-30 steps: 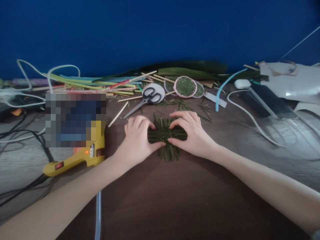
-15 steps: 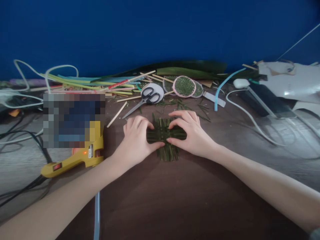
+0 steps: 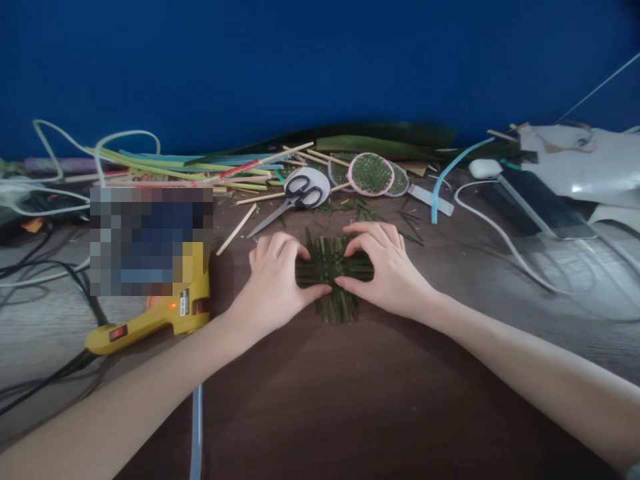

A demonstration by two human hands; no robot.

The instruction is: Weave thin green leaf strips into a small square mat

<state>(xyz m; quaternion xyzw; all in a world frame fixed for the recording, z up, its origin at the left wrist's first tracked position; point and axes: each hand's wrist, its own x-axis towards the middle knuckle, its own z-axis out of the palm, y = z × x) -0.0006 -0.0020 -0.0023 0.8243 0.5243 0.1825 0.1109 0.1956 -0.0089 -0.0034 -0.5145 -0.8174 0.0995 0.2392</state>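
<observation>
A: Backdrop first: blue wall (image 3: 320, 60) across the whole rear. Below it is the dark brown surface (image 3: 350, 400), bare in its near half.

B: Clutter is at the back and sides?

A: Yes. Long green leaves (image 3: 385, 141) lie along the wall, coloured strips (image 3: 175, 167) are piled rear left, and a white cable (image 3: 500, 227) loops on the right. Probably pushed outward so the middle is free for the hands.

B: Glue gun?

A: Yellow glue gun (image 3: 150, 320), lying on its side left of the left forearm, with a small light showing on the body. Near, not touched.

B: Hands.

A: Left hand (image 3: 274, 280) and right hand (image 3: 390, 273) meet over the woven mat (image 3: 331, 270), which lies flat at the centre of the surface. Each grip pinches one end of the crosswise band, thumb at the near edge, fingers curled over the far edge.

B: Why from both sides?

A: My reading: opposed pressure stops the loose green strips from sliding apart.

B: Smaller items?

A: Scissors (image 3: 295, 197) just behind the mat, round woven discs (image 3: 371, 173) beside them, leaf trimmings (image 3: 365, 212) scattered between.
</observation>
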